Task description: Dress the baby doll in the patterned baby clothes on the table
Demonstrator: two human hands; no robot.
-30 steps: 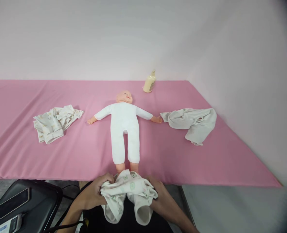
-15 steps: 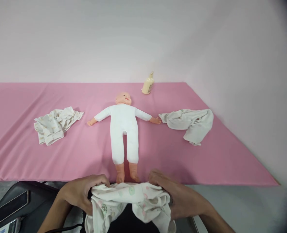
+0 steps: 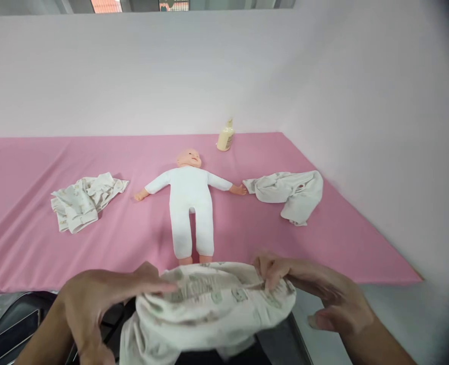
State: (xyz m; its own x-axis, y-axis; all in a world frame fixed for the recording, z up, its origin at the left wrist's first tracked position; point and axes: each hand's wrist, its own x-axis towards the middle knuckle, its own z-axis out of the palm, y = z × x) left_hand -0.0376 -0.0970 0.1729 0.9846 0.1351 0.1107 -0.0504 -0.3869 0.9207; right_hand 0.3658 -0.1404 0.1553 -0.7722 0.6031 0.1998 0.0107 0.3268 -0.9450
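Smooth pale grey wall (image 3: 224, 76) rises behind a pink cloth-covered tabletop (image 3: 247, 238), the sheet creased in long soft folds toward its left end. Far left, below the front edge, a flat dark phone (image 3: 11, 332) lies on a black chair (image 3: 45, 303). Higher up, on the sheet, a crumpled white cloth garment (image 3: 83, 203) is bunched in wrinkles. Next comes the left hand (image 3: 91, 291), knuckles raised and wrist bent, its fingers laid over the edge of a soft white garment with a greenish print (image 3: 213, 309); whether they pinch it cannot be told. This printed garment is stretched between both hands at the tabletop's front edge, covering the feet of a white fabric-bodied doll with a smooth head (image 3: 190, 192), which lies with arms spread. Beyond stands a rounded cream-yellow pump bottle (image 3: 225, 139). Rightmost, the right hand (image 3: 323, 281) curls its fingers into the fabric, gripping it, thumb spread away, and behind it an off-white garment (image 3: 295, 190) lies twisted beside the doll's hand
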